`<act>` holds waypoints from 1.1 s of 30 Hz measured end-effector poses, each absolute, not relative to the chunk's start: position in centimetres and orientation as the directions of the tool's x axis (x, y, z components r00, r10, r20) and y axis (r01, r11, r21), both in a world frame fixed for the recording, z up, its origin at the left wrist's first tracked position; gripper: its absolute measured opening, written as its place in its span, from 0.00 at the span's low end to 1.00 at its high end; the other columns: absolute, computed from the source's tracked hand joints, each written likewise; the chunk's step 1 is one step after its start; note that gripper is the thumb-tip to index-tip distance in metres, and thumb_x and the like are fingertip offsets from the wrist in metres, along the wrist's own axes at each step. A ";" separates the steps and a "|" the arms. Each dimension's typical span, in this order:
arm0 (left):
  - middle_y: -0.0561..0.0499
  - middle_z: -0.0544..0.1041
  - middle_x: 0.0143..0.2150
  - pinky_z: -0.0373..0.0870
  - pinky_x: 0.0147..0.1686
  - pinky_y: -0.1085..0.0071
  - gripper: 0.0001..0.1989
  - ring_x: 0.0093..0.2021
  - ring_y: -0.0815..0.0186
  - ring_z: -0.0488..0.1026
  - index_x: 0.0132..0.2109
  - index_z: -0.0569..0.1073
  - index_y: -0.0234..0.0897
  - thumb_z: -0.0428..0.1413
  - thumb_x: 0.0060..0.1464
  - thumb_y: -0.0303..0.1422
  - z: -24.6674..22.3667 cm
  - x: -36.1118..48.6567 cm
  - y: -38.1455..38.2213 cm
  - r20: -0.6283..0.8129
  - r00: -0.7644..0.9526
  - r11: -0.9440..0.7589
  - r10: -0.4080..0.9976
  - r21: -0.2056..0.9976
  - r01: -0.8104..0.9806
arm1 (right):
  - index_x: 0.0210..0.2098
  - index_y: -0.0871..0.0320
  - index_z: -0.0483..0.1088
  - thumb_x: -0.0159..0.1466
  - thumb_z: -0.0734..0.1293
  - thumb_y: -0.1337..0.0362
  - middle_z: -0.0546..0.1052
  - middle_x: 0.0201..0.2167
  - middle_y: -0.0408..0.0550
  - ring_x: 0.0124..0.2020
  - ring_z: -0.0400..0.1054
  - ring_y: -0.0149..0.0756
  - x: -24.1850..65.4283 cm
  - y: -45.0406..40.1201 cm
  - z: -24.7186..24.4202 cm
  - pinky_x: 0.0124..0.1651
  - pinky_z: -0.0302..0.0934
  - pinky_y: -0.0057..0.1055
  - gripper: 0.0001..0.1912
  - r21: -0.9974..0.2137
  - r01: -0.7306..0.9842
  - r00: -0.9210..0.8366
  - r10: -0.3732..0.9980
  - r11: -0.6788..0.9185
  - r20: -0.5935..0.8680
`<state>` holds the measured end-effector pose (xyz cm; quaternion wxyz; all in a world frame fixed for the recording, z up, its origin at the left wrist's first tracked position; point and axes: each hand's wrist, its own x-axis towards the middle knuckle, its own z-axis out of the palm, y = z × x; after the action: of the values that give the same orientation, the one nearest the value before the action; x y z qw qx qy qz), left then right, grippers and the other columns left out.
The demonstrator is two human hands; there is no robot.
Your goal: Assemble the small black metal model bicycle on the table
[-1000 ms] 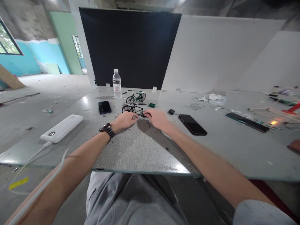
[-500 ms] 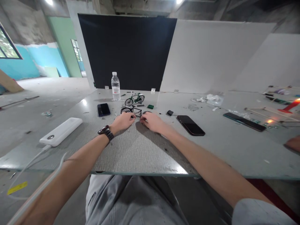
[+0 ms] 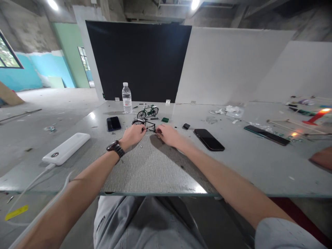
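A small black model bicycle point(image 3: 150, 127) stands on the table between my two hands, its rear wheel to the left. My left hand point(image 3: 133, 135) pinches its rear part by the wheel. At its right end, the fingers of my right hand point(image 3: 169, 134) are closed around the front; what exactly sits between those fingertips is hidden. Just behind stands a green model bicycle point(image 3: 149, 111) with both wheels on. A thin dark strip point(image 3: 154, 118) and a small green piece point(image 3: 165, 120) lie near the black one, and a tiny pin point(image 3: 141, 146) lies in front.
To the left are a water bottle point(image 3: 127, 98), a phone point(image 3: 113, 123) and a white power bank point(image 3: 66, 148) with a cable. On the right lie a dark block point(image 3: 186, 126), another phone point(image 3: 209, 139) and a third point(image 3: 266, 135). Another person's hand point(image 3: 321, 159) shows at far right.
My left hand has shifted slightly left, so more of the black bicycle's frame shows between the hands. The right hand stays by the front. The view has tilted up a little.
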<state>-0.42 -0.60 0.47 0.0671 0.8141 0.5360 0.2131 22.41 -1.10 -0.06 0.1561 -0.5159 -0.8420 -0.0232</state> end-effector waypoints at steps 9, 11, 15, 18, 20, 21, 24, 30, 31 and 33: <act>0.45 0.84 0.43 0.59 0.31 0.67 0.14 0.38 0.58 0.76 0.48 0.82 0.39 0.52 0.69 0.36 0.5 -0.2 -0.9 0.283 0.334 -0.423 0.899 0.362 0.831 | 0.49 0.58 0.79 0.76 0.66 0.62 0.80 0.47 0.56 0.47 0.75 0.45 23.2 -0.7 -0.2 0.43 0.63 0.35 0.10 -0.039 0.906 -0.399 0.880 0.422 0.258; 0.45 0.84 0.42 0.59 0.31 0.67 0.14 0.37 0.58 0.76 0.48 0.82 0.39 0.51 0.70 0.36 0.6 -0.2 -1.0 0.281 0.333 -0.422 0.900 0.368 0.829 | 0.48 0.59 0.79 0.76 0.66 0.63 0.80 0.48 0.56 0.47 0.75 0.45 22.9 -0.8 -0.1 0.42 0.62 0.34 0.10 -0.033 0.910 -0.393 0.884 0.414 0.251; 0.46 0.83 0.41 0.61 0.31 0.68 0.13 0.37 0.58 0.76 0.48 0.82 0.39 0.52 0.69 0.36 0.7 -0.1 -1.0 0.288 0.333 -0.426 0.898 0.377 0.822 | 0.47 0.60 0.79 0.75 0.66 0.64 0.81 0.49 0.57 0.49 0.75 0.46 22.6 -1.0 0.3 0.44 0.62 0.34 0.09 -0.024 0.915 -0.387 0.891 0.404 0.237; 0.47 0.83 0.40 0.63 0.33 0.68 0.13 0.38 0.58 0.77 0.49 0.81 0.40 0.53 0.68 0.37 0.5 -0.2 -0.8 0.300 0.366 -0.462 0.881 0.378 0.802 | 0.49 0.60 0.79 0.74 0.68 0.66 0.81 0.49 0.56 0.49 0.75 0.45 22.6 -1.1 0.4 0.45 0.63 0.34 0.08 -0.048 0.906 -0.400 0.887 0.421 0.230; 0.47 0.82 0.38 0.64 0.33 0.68 0.14 0.37 0.59 0.77 0.52 0.81 0.40 0.53 0.68 0.38 0.2 -0.3 -0.5 0.298 0.392 -0.484 0.870 0.372 0.792 | 0.52 0.60 0.78 0.74 0.68 0.66 0.80 0.51 0.56 0.50 0.75 0.44 22.6 -1.2 0.4 0.47 0.63 0.34 0.10 -0.064 0.890 -0.426 0.872 0.452 0.241; 0.47 0.82 0.38 0.64 0.33 0.68 0.15 0.36 0.59 0.77 0.53 0.81 0.40 0.53 0.68 0.38 0.1 -0.4 -0.4 0.294 0.403 -0.492 0.867 0.367 0.790 | 0.54 0.59 0.78 0.74 0.69 0.66 0.80 0.51 0.56 0.50 0.75 0.44 22.5 -1.2 0.3 0.47 0.63 0.34 0.11 -0.066 0.882 -0.439 0.864 0.467 0.248; 0.48 0.82 0.37 0.64 0.32 0.68 0.16 0.35 0.60 0.76 0.55 0.80 0.41 0.53 0.68 0.39 -0.2 -0.4 -0.2 0.285 0.419 -0.501 0.862 0.358 0.788 | 0.54 0.58 0.79 0.74 0.69 0.63 0.80 0.49 0.56 0.50 0.75 0.45 22.4 -1.2 0.2 0.46 0.63 0.34 0.11 -0.052 0.867 -0.467 0.845 0.495 0.261; 0.47 0.83 0.37 0.65 0.33 0.67 0.17 0.36 0.58 0.77 0.56 0.81 0.41 0.55 0.66 0.38 -0.2 -0.4 -0.4 0.271 0.425 -0.501 0.864 0.373 0.781 | 0.49 0.58 0.81 0.74 0.69 0.64 0.80 0.45 0.55 0.46 0.75 0.45 22.5 -1.0 -0.1 0.44 0.63 0.34 0.09 -0.050 0.855 -0.484 0.830 0.516 0.276; 0.47 0.83 0.38 0.65 0.33 0.67 0.17 0.36 0.57 0.77 0.56 0.82 0.41 0.55 0.66 0.38 -0.2 -0.4 -0.4 0.262 0.429 -0.501 0.864 0.372 0.781 | 0.48 0.58 0.82 0.74 0.69 0.64 0.80 0.45 0.55 0.46 0.74 0.44 22.6 -0.9 -0.1 0.43 0.63 0.34 0.09 -0.055 0.851 -0.489 0.827 0.522 0.278; 0.47 0.84 0.39 0.66 0.34 0.67 0.16 0.37 0.57 0.78 0.54 0.83 0.41 0.56 0.66 0.38 -0.1 -0.4 -0.4 0.249 0.444 -0.508 0.861 0.365 0.781 | 0.48 0.58 0.82 0.74 0.68 0.65 0.79 0.44 0.54 0.45 0.74 0.43 22.7 -0.7 -0.4 0.44 0.62 0.34 0.09 -0.065 0.836 -0.507 0.814 0.544 0.283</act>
<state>-0.42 -0.43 -0.13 0.0984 0.8439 0.4863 0.2042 22.65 -0.67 -0.36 0.1414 -0.4757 -0.8673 -0.0399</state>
